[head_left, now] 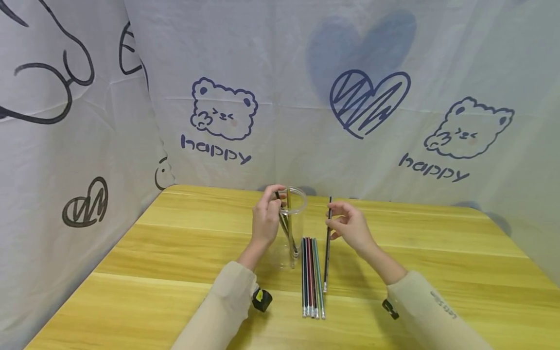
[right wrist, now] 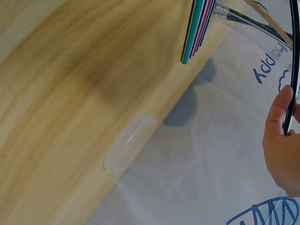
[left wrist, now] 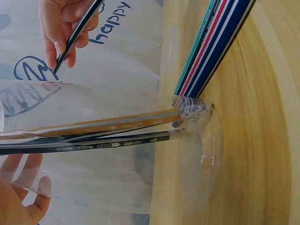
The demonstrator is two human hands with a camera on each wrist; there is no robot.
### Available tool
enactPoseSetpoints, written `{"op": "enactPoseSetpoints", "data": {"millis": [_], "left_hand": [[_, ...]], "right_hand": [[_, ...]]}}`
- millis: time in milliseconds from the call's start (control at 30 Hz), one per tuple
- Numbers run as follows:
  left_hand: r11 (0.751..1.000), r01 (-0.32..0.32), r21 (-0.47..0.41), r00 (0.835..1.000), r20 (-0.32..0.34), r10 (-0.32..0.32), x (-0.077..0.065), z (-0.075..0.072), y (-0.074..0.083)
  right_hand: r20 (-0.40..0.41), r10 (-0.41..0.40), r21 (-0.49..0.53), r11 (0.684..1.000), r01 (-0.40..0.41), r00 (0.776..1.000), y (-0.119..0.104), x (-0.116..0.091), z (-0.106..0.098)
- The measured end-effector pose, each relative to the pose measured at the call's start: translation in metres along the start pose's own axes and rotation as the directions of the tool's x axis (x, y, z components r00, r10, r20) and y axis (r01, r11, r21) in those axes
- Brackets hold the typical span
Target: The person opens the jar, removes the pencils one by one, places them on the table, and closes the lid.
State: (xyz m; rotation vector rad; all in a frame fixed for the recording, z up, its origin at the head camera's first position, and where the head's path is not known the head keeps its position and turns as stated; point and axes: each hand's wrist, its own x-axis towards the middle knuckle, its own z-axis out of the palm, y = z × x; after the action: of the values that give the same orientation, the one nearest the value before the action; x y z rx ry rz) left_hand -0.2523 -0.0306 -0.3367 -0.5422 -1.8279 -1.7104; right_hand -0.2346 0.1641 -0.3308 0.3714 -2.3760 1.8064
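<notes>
A tall clear plastic cup (head_left: 300,224) stands on the table, and my left hand (head_left: 265,219) grips its side near the rim. Inside, a few pencils lean together, a gold one (left wrist: 140,123) and dark ones (left wrist: 117,143) among them, eraser ends down. To the right, my right hand (head_left: 353,232) pinches a dark pencil (head_left: 327,257) near its upper end. That pencil hangs nearly upright, its silver-banded eraser end low. Between the hands, a row of several pencils (head_left: 309,279) in black, red, teal and blue lies side by side, eraser ends toward me.
The wood-grain table (head_left: 437,272) reaches back to a white cloth (head_left: 288,112) with bear and heart drawings. Another hanging cloth (head_left: 39,160) borders the left side. A translucent plastic piece (right wrist: 131,143) sits at the table's back edge.
</notes>
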Motion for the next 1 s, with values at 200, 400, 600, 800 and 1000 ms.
{"op": "enactPoseSetpoints", "data": {"millis": [200, 400, 600, 800, 1000], "left_hand": [[0.998, -0.057, 0.039, 0.998, 0.01, 0.056, -0.001, -0.002, -0.006], [1.0, -0.018, 0.011, 0.999, 0.046, 0.018, -0.002, -0.003, -0.007], [1.0, -0.015, 0.012, 0.998, 0.056, 0.014, -0.002, -0.003, -0.008], [1.0, -0.009, 0.014, 0.998, 0.062, 0.008, -0.003, -0.004, -0.008], [0.999, -0.025, 0.03, 0.998, 0.056, 0.023, -0.003, -0.004, -0.008]], "right_hand": [[0.019, -0.001, 0.007, 1.0, 0.001, 1.0, 0.004, 0.001, 0.0], [0.061, 0.032, 0.026, 0.999, -0.033, 0.998, 0.011, 0.002, -0.001], [0.088, 0.087, -0.011, 0.996, -0.086, 0.992, 0.015, 0.002, 0.0], [0.11, 0.145, -0.025, 0.989, -0.143, 0.983, 0.018, 0.003, 0.0], [0.134, 0.184, -0.049, 0.983, -0.179, 0.974, 0.021, 0.003, 0.002]]}}
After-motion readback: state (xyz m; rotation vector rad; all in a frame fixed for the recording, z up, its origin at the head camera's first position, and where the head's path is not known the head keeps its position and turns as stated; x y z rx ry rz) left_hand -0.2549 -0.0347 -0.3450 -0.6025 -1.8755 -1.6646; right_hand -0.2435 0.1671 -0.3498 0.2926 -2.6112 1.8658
